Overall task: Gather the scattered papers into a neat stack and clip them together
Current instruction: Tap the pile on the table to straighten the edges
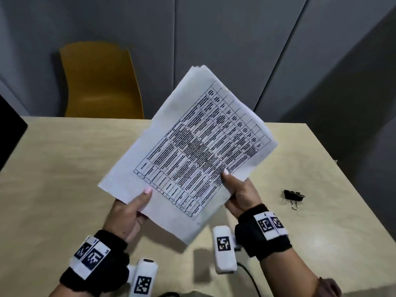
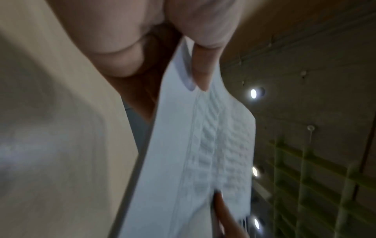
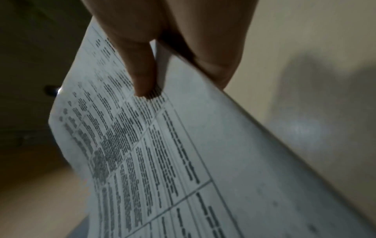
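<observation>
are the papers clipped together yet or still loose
Still loose. The binder clip lies on the table, apart from the papers, which the left hand and right hand hold up.

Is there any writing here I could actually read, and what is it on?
None readable.
Papers: printed table, text too blurred.
Wrist bands: black-and-white square code markers, tiny digits too small.
Binder clip: no writing visible.

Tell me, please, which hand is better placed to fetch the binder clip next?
Probably the right hand. The binder clip lies on the table just to its right, well away from the left hand. Both hands grip the paper stack, so the left could hold it alone.
</observation>
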{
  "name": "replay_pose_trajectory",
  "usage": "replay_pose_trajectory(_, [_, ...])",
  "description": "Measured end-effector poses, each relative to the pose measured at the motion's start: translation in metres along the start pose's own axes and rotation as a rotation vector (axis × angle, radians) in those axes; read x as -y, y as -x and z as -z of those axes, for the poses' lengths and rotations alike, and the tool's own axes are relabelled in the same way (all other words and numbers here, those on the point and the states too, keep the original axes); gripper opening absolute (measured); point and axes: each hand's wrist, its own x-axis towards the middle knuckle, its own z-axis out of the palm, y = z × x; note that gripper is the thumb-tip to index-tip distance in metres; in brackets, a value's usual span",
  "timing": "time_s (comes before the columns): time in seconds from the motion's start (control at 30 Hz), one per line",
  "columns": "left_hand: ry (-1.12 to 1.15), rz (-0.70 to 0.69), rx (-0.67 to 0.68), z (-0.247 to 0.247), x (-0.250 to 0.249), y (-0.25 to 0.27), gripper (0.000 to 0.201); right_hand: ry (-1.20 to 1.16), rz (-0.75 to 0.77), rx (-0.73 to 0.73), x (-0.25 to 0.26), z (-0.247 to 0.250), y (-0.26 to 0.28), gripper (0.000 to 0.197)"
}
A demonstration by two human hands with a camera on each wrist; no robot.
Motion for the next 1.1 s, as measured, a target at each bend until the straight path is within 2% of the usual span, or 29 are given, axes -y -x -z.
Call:
replay_pose_trajectory(0.07, [0.079, 0.032, 0.056, 0.017, -0.015, -0.009, 0.078, 0.113, 0.075, 0.015, 0.015, 0.001, 0.002, 0.021])
replay_pose_trajectory(0.1, [0.087, 0.044, 0.118, 0.026, -0.025, -0.013, 0.085, 0.165, 0.099, 0.009, 0.02, 0.002, 0.004, 0.013])
replay_pose_trajectory(0.13, [0.035, 0.056, 0.184, 0.029, -0.036, -0.014, 0.089, 0.214, 0.121, 0.007, 0.023, 0.004, 0.005, 0.012])
replay_pose_trajectory(0.17, [-0.031, 0.06, 0.243, 0.031, -0.045, -0.017, 0.088, 0.255, 0.129, 0.016, 0.023, 0.003, 0.006, 0.014])
replay_pose_trajectory(0.23, [-0.157, 0.033, 0.335, 0.025, -0.058, -0.02, 0.07, 0.347, 0.141, 0.056, 0.018, 0.001, 0.004, 0.021])
replay_pose_trajectory(0.3, [-0.275, -0.052, 0.339, 0.013, -0.062, -0.024, 0.068, 0.44, 0.162, 0.072, 0.008, -0.005, 0.004, 0.008])
replay_pose_trajectory(0.37, [-0.395, -0.143, 0.298, 0.004, -0.056, -0.029, 0.069, 0.534, 0.203, 0.067, -0.003, -0.01, 0.003, 0.017])
replay_pose_trajectory(0.43, [-0.461, -0.169, 0.234, 0.003, -0.047, -0.03, 0.053, 0.607, 0.236, 0.047, -0.009, -0.016, 0.004, 0.018])
replay_pose_trajectory(0.5, [-0.522, -0.184, 0.183, 0.006, -0.039, -0.027, 0.056, 0.649, 0.256, 0.008, -0.012, -0.018, 0.004, 0.019])
replay_pose_trajectory(0.53, [-0.533, -0.191, 0.164, 0.006, -0.037, -0.026, 0.049, 0.672, 0.264, -0.004, -0.014, -0.016, 0.004, 0.019])
replay_pose_trajectory(0.6, [-0.539, -0.222, 0.165, 0.003, -0.037, -0.022, 0.016, 0.712, 0.288, -0.012, -0.016, -0.014, 0.003, 0.019])
replay_pose_trajectory(0.67, [-0.498, -0.296, 0.15, 0.0, -0.039, -0.019, 0.023, 0.709, 0.319, -0.024, -0.015, -0.011, 0.003, 0.025])
replay_pose_trajectory(0.73, [-0.391, -0.353, 0.108, 0.001, -0.04, -0.019, 0.042, 0.658, 0.344, -0.041, -0.011, -0.008, 0.001, 0.03])
replay_pose_trajectory(0.77, [-0.367, -0.372, 0.09, 0.0, -0.039, -0.02, 0.046, 0.633, 0.357, -0.043, -0.009, -0.009, 0.001, 0.029])
replay_pose_trajectory(0.87, [-0.4, -0.388, 0.037, -0.008, -0.036, -0.02, 0.023, 0.612, 0.382, -0.045, -0.007, -0.015, 0.001, 0.02])
replay_pose_trajectory(0.9, [-0.421, -0.403, 0.025, -0.012, -0.035, -0.02, 0.027, 0.606, 0.396, -0.046, -0.008, -0.018, 0.001, 0.016])
replay_pose_trajectory(0.97, [-0.477, -0.447, 0.02, -0.017, -0.036, -0.019, 0.05, 0.591, 0.423, -0.045, -0.009, -0.024, 0.002, 0.012])
replay_pose_trajectory(1.0, [-0.493, -0.451, 0.016, -0.018, -0.039, -0.018, 0.05, 0.598, 0.432, -0.045, -0.01, -0.025, 0.003, 0.012])
replay_pose_trajectory(1.03, [-0.505, -0.453, 0.013, -0.018, -0.04, -0.018, 0.042, 0.616, 0.441, -0.046, -0.009, -0.026, 0.003, 0.014])
replay_pose_trajectory(1.07, [-0.509, -0.453, 0.001, -0.019, -0.043, -0.014, 0.024, 0.64, 0.453, -0.05, -0.009, -0.026, 0.004, 0.02])
replay_pose_trajectory(1.1, [-0.529, -0.473, -0.037, -0.021, -0.049, -0.011, 0.018, 0.66, 0.473, -0.053, -0.007, -0.026, 0.006, 0.029])
